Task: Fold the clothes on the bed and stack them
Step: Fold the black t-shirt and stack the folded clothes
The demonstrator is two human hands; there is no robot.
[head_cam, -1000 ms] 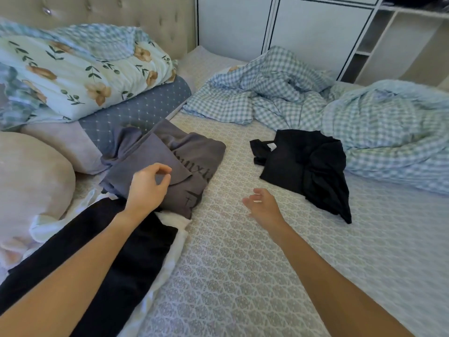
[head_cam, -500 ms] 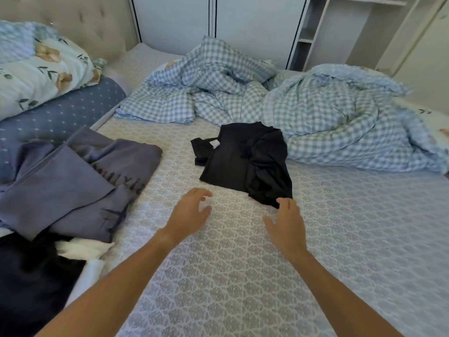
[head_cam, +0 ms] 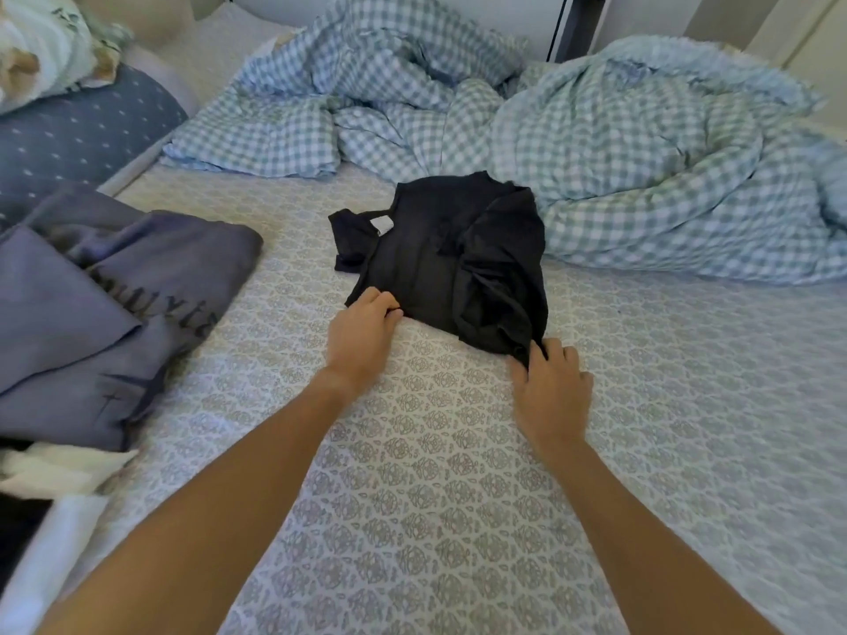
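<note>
A crumpled black T-shirt (head_cam: 451, 258) lies in the middle of the bed (head_cam: 435, 474), its white neck label showing on the left. My left hand (head_cam: 362, 334) pinches the shirt's near left edge. My right hand (head_cam: 552, 387) grips its near right corner. A folded grey-purple garment with dark lettering (head_cam: 105, 309) lies at the left, on top of a white piece (head_cam: 55, 465) and a black piece (head_cam: 18, 524).
A rumpled blue checked duvet (head_cam: 573, 144) fills the far side and right of the bed. Pillows, a dotted blue one (head_cam: 82, 130) and a floral one (head_cam: 41, 52), sit at the far left. White cupboard doors stand behind the bed.
Both hands reached forward from the bare sheet and took hold of the black T-shirt's near edge. The view swung right, away from the grey garment.
</note>
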